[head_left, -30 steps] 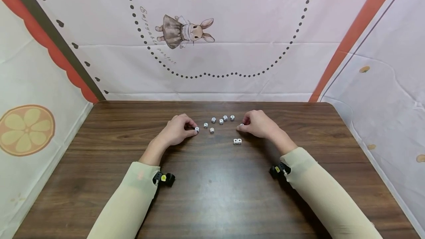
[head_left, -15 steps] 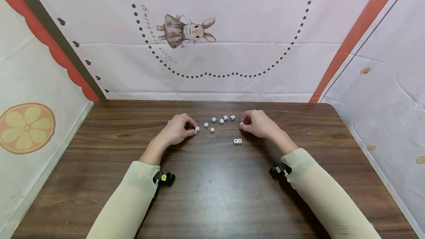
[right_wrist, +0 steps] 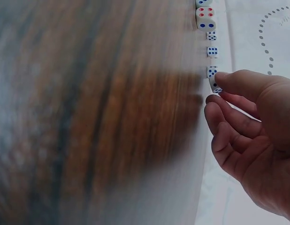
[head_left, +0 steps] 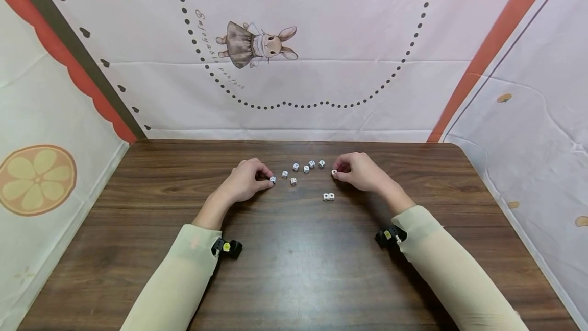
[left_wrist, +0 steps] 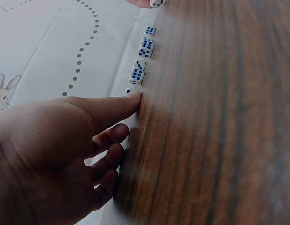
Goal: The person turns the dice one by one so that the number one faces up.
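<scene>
My left hand [head_left: 245,180] rests at the left end of a scatter of small white dice and pinches one die [head_left: 272,180] between thumb and fingers. In the left wrist view the thumb [left_wrist: 112,110] covers most of that die. Over on the right, my right hand [head_left: 360,171] holds another die [head_left: 334,172] by thumb and fingertips; the right wrist view shows this die [right_wrist: 215,85] tilted. Between the hands lie several loose dice, among them one die [head_left: 293,181] nearer me and one die [head_left: 322,164] close to the right hand.
Two dice [head_left: 328,196] sit side by side, nearer me than the right hand. The brown wooden table [head_left: 294,269] ends at a back edge just beyond the dice, where a printed white cloth [head_left: 344,80] hangs.
The die in my right hand has come into fuller view and shows a different face, with the fingers shifted slightly around it. My left hand and the loose dice have stayed put.
</scene>
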The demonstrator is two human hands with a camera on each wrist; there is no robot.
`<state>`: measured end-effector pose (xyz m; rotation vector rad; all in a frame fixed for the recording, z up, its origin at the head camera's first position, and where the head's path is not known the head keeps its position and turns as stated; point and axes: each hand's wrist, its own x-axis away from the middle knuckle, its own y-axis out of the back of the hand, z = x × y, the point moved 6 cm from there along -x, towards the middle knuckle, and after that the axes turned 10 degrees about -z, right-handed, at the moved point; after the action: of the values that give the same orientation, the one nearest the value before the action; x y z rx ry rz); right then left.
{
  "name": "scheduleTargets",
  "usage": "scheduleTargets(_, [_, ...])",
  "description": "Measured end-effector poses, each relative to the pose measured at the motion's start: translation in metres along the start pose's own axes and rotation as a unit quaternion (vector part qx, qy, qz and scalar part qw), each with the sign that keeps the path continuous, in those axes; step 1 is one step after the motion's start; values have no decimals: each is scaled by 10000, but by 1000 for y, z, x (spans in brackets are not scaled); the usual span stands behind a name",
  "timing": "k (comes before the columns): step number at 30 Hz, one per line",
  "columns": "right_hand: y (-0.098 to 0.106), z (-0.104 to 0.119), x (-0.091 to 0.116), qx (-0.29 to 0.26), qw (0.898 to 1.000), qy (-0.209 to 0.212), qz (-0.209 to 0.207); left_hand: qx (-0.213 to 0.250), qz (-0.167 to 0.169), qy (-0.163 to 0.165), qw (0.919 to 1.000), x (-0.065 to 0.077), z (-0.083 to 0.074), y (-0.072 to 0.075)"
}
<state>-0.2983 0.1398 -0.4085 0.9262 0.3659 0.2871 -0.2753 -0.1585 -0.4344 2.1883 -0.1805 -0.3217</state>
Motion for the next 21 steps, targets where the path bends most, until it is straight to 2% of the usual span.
scheduleTargets(21, [-1, -6, 1, -52, 9998, 25, 193, -3, -1, 49, 10000, 1, 0, 0])
